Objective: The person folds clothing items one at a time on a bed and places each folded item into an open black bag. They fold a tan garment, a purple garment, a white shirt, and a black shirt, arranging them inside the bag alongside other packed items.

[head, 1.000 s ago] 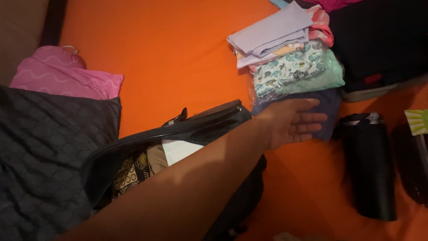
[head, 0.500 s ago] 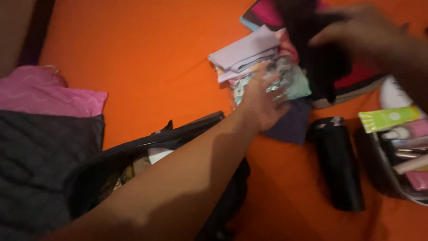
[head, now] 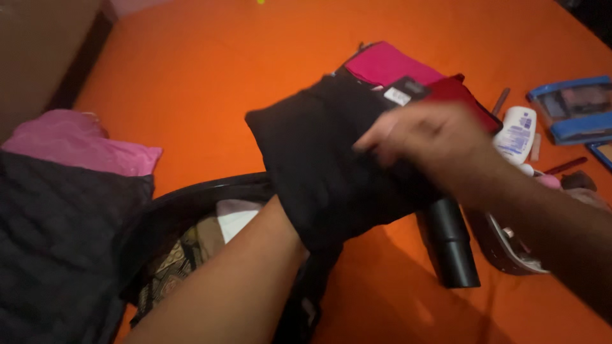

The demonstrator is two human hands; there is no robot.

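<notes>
A folded black garment (head: pixel 319 165) with a small tag is lifted over the orange bedsheet (head: pixel 210 83). My left forearm (head: pixel 255 267) reaches up from the lower left, and my left hand is hidden under the garment, bearing it from below. My right hand (head: pixel 427 137) comes in from the right and grips the garment's top edge. Behind it show a folded magenta cloth (head: pixel 389 64) and a red cloth (head: pixel 462 92). Below my left arm lies an open black bag (head: pixel 191 197) with patterned fabric (head: pixel 172 267) and a white item inside.
A black cylindrical flask (head: pixel 449 248) lies right of the bag. A white lotion bottle (head: pixel 516 134), a blue clear case (head: pixel 577 108) and an open toiletry pouch (head: pixel 510 251) sit at the right. A pink pillow (head: pixel 76 143) and a dark quilted cushion (head: pixel 57 242) lie at the left.
My left hand went from the pile of folded clothes to under the black garment, and my right hand came in and took it. The garment now hangs over the bag. The view shifted right.
</notes>
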